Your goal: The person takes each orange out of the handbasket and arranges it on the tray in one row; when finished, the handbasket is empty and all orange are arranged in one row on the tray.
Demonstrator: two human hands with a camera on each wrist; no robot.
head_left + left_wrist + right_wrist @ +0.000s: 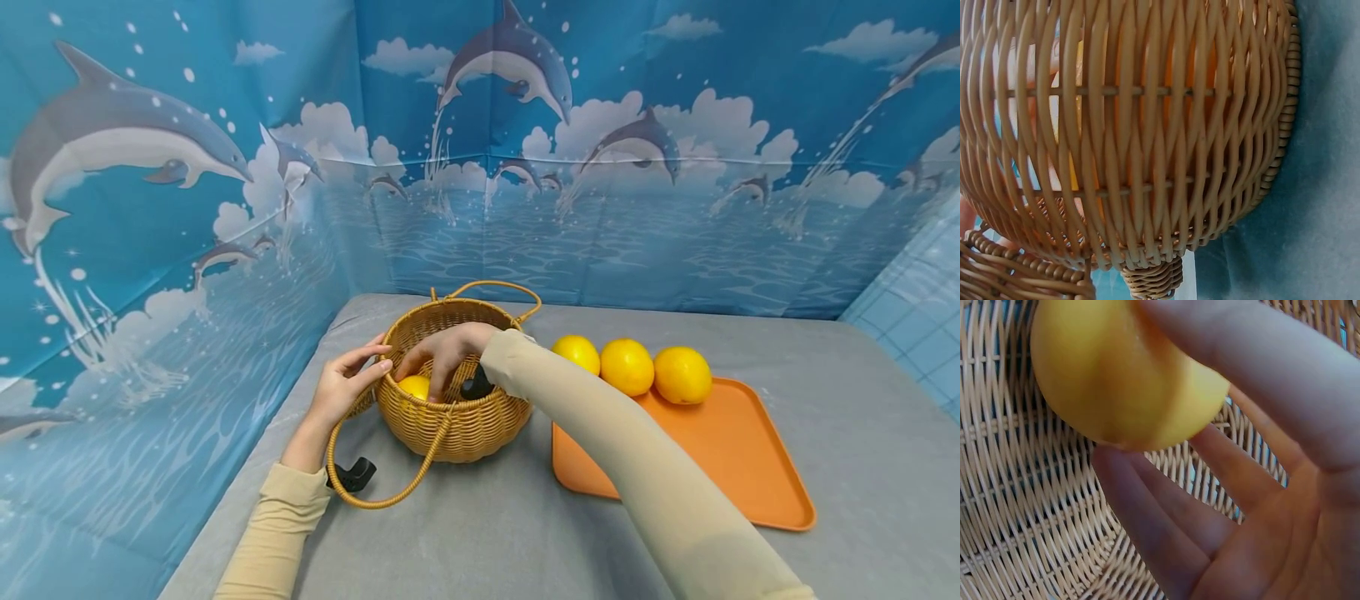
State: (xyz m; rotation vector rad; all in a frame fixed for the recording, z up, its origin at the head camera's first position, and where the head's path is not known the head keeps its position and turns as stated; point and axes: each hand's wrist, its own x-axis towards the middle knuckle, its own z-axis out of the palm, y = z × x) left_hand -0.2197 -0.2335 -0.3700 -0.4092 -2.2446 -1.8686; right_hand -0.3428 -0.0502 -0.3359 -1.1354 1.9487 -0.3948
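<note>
A round wicker basket (457, 433) stands on the grey-covered table in the head view. My right hand (450, 350) reaches down into it, thumb and fingertips holding a yellow-orange orange (415, 386). Up close in the right wrist view, the orange (1110, 375) sits between the thumb and fingers against the woven wall. At the basket's left rim, my left hand (341, 387) grips the edge with thumb and fingers. Wickerwork (1147, 137) fills most of the left wrist view, hiding nearly all of that hand; orange colour shows through the gaps.
Several oranges (627, 367) sit in a row along the back of an orange tray (750, 467), right of the basket. One basket handle (390, 502) loops toward the front left, another (495, 284) at the back. Dolphin-printed curtains (480, 225) enclose the table.
</note>
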